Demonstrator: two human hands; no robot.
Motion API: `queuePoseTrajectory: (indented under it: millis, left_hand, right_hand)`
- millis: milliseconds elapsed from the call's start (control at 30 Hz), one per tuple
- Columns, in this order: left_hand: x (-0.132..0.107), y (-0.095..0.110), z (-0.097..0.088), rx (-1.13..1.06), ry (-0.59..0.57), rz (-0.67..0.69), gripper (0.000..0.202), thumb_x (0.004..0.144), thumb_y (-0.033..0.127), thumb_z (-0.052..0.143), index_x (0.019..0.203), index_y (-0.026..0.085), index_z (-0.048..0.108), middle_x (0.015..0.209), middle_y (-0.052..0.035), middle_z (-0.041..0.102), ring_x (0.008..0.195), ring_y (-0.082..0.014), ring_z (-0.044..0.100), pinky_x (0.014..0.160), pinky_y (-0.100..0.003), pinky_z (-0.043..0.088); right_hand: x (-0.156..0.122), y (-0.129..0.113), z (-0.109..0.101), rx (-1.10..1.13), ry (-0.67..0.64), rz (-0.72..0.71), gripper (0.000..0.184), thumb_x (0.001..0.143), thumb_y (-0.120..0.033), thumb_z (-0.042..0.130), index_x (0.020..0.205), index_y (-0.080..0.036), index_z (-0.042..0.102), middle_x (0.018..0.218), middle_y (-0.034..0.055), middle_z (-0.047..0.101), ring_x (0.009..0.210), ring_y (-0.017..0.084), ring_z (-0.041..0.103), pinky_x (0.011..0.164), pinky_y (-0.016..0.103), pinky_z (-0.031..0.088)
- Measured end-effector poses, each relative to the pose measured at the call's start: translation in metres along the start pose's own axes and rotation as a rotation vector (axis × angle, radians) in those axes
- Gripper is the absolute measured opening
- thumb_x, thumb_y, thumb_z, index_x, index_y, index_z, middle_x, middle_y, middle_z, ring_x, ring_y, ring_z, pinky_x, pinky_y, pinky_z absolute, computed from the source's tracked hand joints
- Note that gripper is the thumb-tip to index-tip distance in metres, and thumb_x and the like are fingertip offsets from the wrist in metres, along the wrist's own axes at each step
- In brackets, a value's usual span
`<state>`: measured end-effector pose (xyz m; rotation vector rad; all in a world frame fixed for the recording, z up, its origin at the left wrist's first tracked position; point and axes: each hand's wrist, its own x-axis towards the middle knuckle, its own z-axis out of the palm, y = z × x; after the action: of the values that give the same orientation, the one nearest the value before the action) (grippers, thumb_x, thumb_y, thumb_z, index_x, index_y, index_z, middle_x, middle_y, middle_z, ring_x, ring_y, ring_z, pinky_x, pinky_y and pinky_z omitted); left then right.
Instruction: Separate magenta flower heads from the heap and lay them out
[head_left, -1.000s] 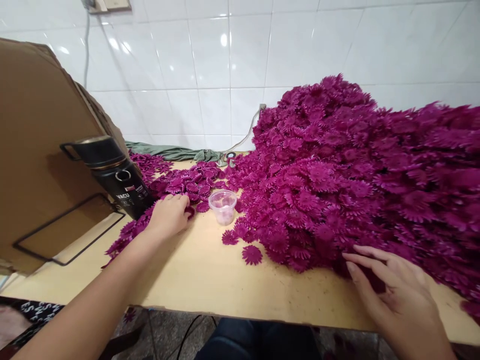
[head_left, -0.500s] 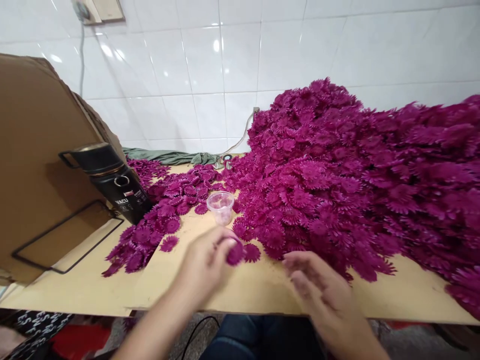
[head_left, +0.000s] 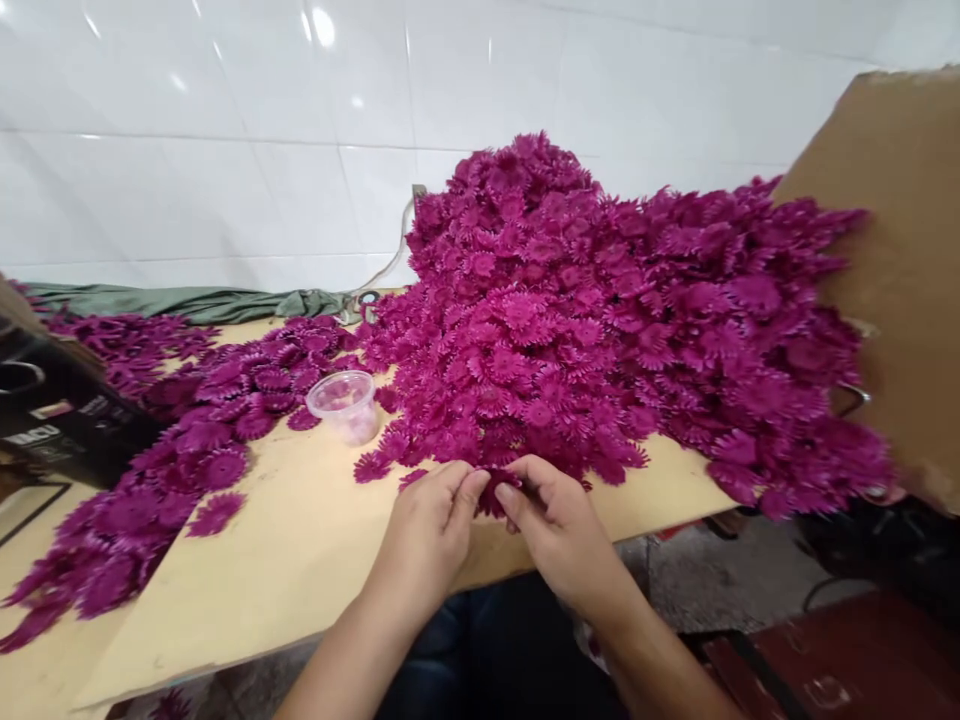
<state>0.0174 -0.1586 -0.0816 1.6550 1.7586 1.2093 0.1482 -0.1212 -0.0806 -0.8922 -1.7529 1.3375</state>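
My left hand (head_left: 426,530) and my right hand (head_left: 556,525) meet at the front edge of the wooden table (head_left: 300,560). Both pinch one magenta fabric flower (head_left: 491,492) between their fingertips. Right behind them rises a big heap of the same magenta flowers (head_left: 600,320). A flatter spread of flowers (head_left: 195,440) lies to the left. A small clear plastic cup (head_left: 345,405) with pale bits inside stands between the spread and the heap.
A black flask (head_left: 52,420) lies at the far left edge. Brown cardboard (head_left: 900,250) stands at the right behind the heap. Green cloth (head_left: 187,300) and a cable run along the white tiled wall. The floor and a dark red box (head_left: 825,670) show below right.
My left hand left the flower spread, picked up a flower and came to the table front. My right hand moved left to join it. The view swung right.
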Motion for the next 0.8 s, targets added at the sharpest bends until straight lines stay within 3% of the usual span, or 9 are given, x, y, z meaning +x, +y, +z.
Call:
queuePoseTrajectory:
  millis: [167,267,367,467,567,800]
  left_hand:
    - [0.002,-0.003,0.009,-0.408,-0.078,-0.074,0.039,0.082,0.048,0.037,0.056,0.019,0.044,0.049,0.0032,0.044,0.049,-0.0104,0.041,0.049,-0.022,0.033]
    - [0.003,-0.002,0.01,-0.51,-0.107,-0.101,0.041,0.081,0.051,0.036,0.057,0.018,0.044,0.051,0.0027,0.045,0.051,-0.0105,0.043,0.051,-0.022,0.035]
    - [0.004,0.0,0.007,-0.409,-0.125,-0.104,0.037,0.08,0.049,0.04,0.059,0.018,0.044,0.054,0.0029,0.044,0.054,-0.0108,0.043,0.053,-0.022,0.036]
    - [0.006,0.002,0.004,-0.217,-0.101,-0.042,0.033,0.081,0.044,0.04,0.058,0.019,0.042,0.055,0.0036,0.042,0.054,-0.0107,0.042,0.051,-0.022,0.034]
    - [0.006,0.003,0.004,0.023,-0.056,0.023,0.036,0.085,0.039,0.033,0.056,0.02,0.04,0.053,0.0024,0.045,0.053,-0.012,0.044,0.051,-0.024,0.033]
    - [0.005,0.009,0.008,0.409,-0.021,0.066,0.038,0.089,0.032,0.026,0.059,0.021,0.046,0.058,-0.0015,0.056,0.057,-0.0159,0.053,0.055,-0.026,0.035]
  right_hand:
    - [0.003,0.001,0.001,0.341,-0.129,0.034,0.024,0.075,-0.039,0.057,0.07,-0.016,0.049,0.056,-0.0035,0.05,0.046,0.006,0.043,0.045,0.019,0.037]
    - [0.007,0.004,-0.001,0.493,-0.169,0.067,0.029,0.073,-0.043,0.059,0.066,-0.016,0.048,0.053,-0.0041,0.05,0.042,0.005,0.041,0.042,0.019,0.035]
    - [0.011,0.005,-0.004,0.419,-0.126,0.088,0.025,0.075,-0.039,0.057,0.068,-0.016,0.051,0.055,-0.0039,0.051,0.047,0.006,0.045,0.047,0.019,0.039]
    - [0.011,0.001,-0.008,0.225,-0.062,0.058,0.015,0.076,-0.029,0.056,0.082,-0.015,0.056,0.071,-0.0002,0.059,0.065,0.009,0.055,0.064,0.022,0.045]
    - [0.009,-0.002,-0.01,0.078,-0.082,0.032,0.017,0.076,-0.024,0.054,0.09,-0.015,0.057,0.083,0.004,0.063,0.079,0.014,0.058,0.073,0.027,0.047]
    - [0.01,0.006,-0.003,-0.137,0.036,-0.05,0.015,0.08,-0.027,0.046,0.08,-0.016,0.056,0.07,0.0035,0.061,0.066,0.015,0.056,0.062,0.027,0.044]
